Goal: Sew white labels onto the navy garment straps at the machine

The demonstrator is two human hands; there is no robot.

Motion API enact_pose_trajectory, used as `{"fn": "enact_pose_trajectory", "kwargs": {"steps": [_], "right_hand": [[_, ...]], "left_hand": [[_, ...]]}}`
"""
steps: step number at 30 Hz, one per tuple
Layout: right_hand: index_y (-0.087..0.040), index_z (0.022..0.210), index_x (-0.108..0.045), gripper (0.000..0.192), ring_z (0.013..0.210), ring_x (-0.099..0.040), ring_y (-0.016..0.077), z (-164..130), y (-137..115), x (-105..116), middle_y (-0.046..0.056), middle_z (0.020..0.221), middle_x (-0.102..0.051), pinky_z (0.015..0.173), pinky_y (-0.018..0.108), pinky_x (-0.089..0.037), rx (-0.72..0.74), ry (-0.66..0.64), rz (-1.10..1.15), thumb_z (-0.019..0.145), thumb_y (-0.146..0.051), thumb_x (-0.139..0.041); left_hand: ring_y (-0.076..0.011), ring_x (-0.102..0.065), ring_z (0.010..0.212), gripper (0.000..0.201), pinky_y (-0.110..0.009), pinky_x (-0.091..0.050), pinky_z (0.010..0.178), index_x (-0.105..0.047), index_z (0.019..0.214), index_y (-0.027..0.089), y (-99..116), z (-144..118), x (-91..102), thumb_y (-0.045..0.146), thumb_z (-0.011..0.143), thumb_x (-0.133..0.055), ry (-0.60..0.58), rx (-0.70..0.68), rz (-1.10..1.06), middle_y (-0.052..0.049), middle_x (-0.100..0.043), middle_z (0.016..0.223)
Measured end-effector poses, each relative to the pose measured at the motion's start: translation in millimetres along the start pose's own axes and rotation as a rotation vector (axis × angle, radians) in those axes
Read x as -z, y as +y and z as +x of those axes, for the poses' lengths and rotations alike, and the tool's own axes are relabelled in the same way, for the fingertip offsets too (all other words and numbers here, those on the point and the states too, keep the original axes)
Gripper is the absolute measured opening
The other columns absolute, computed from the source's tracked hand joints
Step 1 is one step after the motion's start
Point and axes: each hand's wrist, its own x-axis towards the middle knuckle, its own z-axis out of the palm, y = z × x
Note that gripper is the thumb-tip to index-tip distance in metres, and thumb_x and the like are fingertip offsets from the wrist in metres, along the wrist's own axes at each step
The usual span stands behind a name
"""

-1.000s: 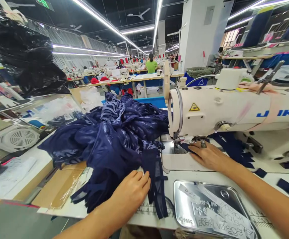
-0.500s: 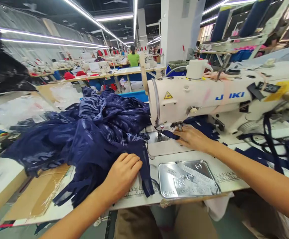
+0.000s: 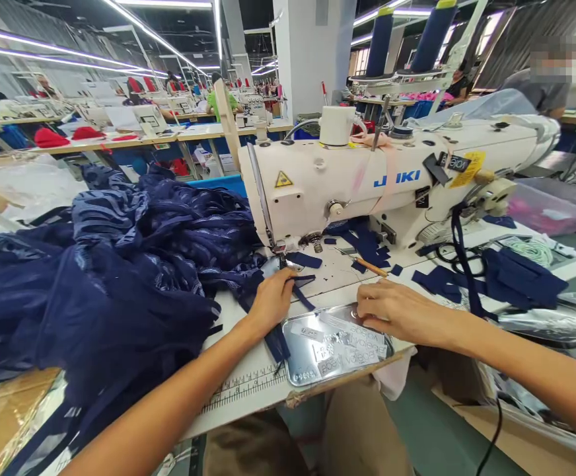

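My left hand [image 3: 272,301] is closed on the end of a navy fabric piece [image 3: 251,291], just in front of the needle area of a white sewing machine [image 3: 308,178]. Thin navy straps stick out past its fingertips. My right hand [image 3: 397,309] is over the right end of a shiny metal tray [image 3: 292,373], fingers curled down; whatever they pinch is hidden. Printed labels [image 3: 340,360] lie in the tray. Behind the right hand rests a wooden-handled pointed tool [image 3: 371,266]. A small navy piece [image 3: 304,260] lies by the presser foot.
A big heap of navy garments [image 3: 134,264] covers the table's left side. Navy fabric patches [image 3: 520,274], black-handled scissors [image 3: 459,259] and a pale cord bundle [image 3: 528,251] lie to the right. Cardboard [image 3: 15,410] is at lower left. A person [image 3: 540,86] is at the far right.
My right hand has left the needle area and come down to the tray. My left hand has moved up to the presser foot with the fabric. The view has turned right.
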Motion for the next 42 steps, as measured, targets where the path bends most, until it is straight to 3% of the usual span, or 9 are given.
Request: {"fn": "enact_pose_trajectory", "kwargs": {"steps": [4,14,19,22,26,32,34,37,42], "right_hand": [[-0.019,0.080,-0.057,0.005,0.074,-0.052,0.0168,-13,-3,-6,0.004,0.085,-0.054,0.066,0.030,-0.038,-0.063,-0.032,-0.003,0.078,-0.017,-0.053],[-0.020,0.067,-0.046,0.015,0.066,-0.050,0.0144,-16,-13,-12,0.001,0.075,-0.054,0.062,0.028,-0.036,-0.081,-0.015,0.043,0.075,-0.007,-0.046],[-0.020,0.072,-0.050,0.010,0.062,-0.052,0.0141,-14,-7,-2,0.000,0.067,-0.056,0.058,0.026,-0.037,-0.220,0.143,0.146,0.077,-0.012,-0.045],[-0.020,0.073,-0.048,0.011,0.061,-0.051,0.0134,-7,-8,5,0.000,0.066,-0.054,0.059,0.026,-0.039,-0.195,0.252,0.164,0.077,-0.011,-0.043],[-0.019,0.080,-0.048,0.012,0.065,-0.050,0.0125,9,-17,9,0.000,0.073,-0.054,0.072,0.030,-0.042,-0.058,0.350,0.185,0.079,-0.011,-0.039],[-0.019,0.097,-0.049,0.019,0.069,-0.051,0.0124,29,-31,7,0.002,0.082,-0.056,0.066,0.027,-0.044,-0.005,0.381,0.365,0.081,-0.013,-0.040],[-0.019,0.096,-0.051,0.018,0.071,-0.051,0.0126,35,-36,5,0.003,0.085,-0.058,0.068,0.027,-0.044,0.006,0.398,0.441,0.080,-0.015,-0.042],[-0.019,0.092,-0.054,0.016,0.068,-0.052,0.0126,43,-39,1,0.003,0.081,-0.059,0.065,0.027,-0.045,-0.029,0.425,0.587,0.079,-0.019,-0.045],[-0.017,0.088,-0.053,0.018,0.050,-0.048,0.0095,55,-24,-7,-0.002,0.066,-0.053,0.052,0.026,-0.044,-0.176,0.531,0.867,0.077,-0.031,-0.048]], "left_hand": [[-0.0158,-0.057,0.070,0.011,-0.026,-0.043,0.066,-0.058,0.084,0.017,-14,-7,7.4,0.021,0.078,-0.049,0.021,0.024,-0.034,0.000,-0.063,0.079],[-0.0156,-0.056,0.071,0.013,-0.026,-0.043,0.066,-0.058,0.083,0.016,-13,-10,11.0,0.021,0.079,-0.048,0.023,-0.008,-0.038,-0.002,-0.061,0.078],[-0.0179,-0.055,0.089,0.019,-0.032,-0.044,0.080,-0.058,0.092,0.014,-8,-14,17.5,0.023,0.080,-0.046,0.118,-0.139,-0.106,-0.006,-0.058,0.092],[-0.0186,-0.053,0.096,0.023,-0.031,-0.044,0.081,-0.058,0.095,0.014,1,-18,24.2,0.027,0.083,-0.044,0.151,-0.169,-0.231,-0.008,-0.058,0.099],[-0.0190,-0.053,0.099,0.031,-0.032,-0.042,0.086,-0.058,0.101,0.015,12,-24,31.4,0.033,0.086,-0.039,0.071,-0.132,-0.417,-0.008,-0.059,0.105],[-0.0212,-0.049,0.107,0.036,-0.034,-0.035,0.095,-0.055,0.111,0.015,21,-31,32.3,0.030,0.078,-0.051,-0.078,-0.163,-0.555,-0.009,-0.056,0.115],[-0.0210,-0.053,0.101,0.034,-0.033,-0.037,0.091,-0.058,0.107,0.015,24,-33,29.9,0.028,0.075,-0.056,-0.134,-0.121,-0.593,-0.008,-0.060,0.109],[-0.0168,-0.057,0.075,0.017,-0.027,-0.042,0.072,-0.064,0.080,0.014,24,-33,24.5,0.027,0.074,-0.056,-0.197,-0.017,-0.635,-0.005,-0.066,0.080],[-0.0092,-0.045,0.050,0.024,-0.021,-0.032,0.051,-0.058,0.063,0.012,22,-32,20.2,0.035,0.072,-0.056,-0.231,0.144,-0.862,-0.003,-0.060,0.058]]}}
